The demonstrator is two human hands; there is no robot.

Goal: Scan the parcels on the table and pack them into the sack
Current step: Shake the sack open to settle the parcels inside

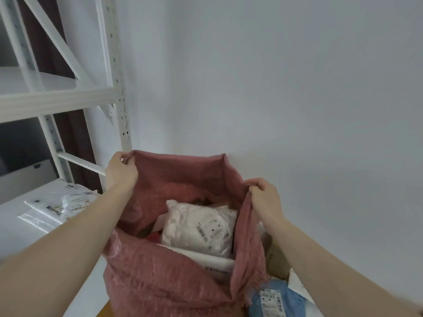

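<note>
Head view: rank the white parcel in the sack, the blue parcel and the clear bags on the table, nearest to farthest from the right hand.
From the right hand:
1. White parcel, inside the sack, just to its left.
2. Blue parcel, below it, outside the sack.
3. Clear bags, far left on the table.

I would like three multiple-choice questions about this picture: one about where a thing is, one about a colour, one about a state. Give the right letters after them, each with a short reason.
1. Where does the white parcel lie?
A. inside the sack
B. on the shelf
C. on the floor

2. What colour is the sack?
A. green
B. pink
C. black

3. What is the left hand doing?
A. hanging free
B. holding a scanner
C. gripping the sack's rim

Answers:
1 A: the parcel shows through the sack's open mouth, with the cloth all around it.
2 B: the woven cloth is pink on every side.
3 C: its fingers pinch the far left edge, while the right hand grips the right edge, so the mouth is held open.
</note>
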